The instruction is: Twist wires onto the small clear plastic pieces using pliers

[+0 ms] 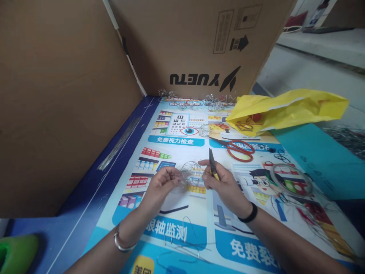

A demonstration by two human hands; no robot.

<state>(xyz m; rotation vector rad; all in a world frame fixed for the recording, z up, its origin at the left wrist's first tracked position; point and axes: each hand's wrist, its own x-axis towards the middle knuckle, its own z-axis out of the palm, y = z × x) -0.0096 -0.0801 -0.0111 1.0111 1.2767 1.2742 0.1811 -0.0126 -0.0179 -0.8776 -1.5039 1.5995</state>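
Nearest me: loose wires [186,252] on the printed sheet [196,217]. Beyond them, between my two hands over the sheet: wire form [192,167], thin, greyish, roughly round, an open tangle of crossing loops; fine detail blurred. My left hand [162,184]: angled inward, thumb and fingertips pinched together on the form's left edge. My right hand [224,180]: fingers curled round pliers [212,159], dark tips pointing away; index finger extends toward the form, contact cannot be told. Farther: red-handled scissors [228,144].
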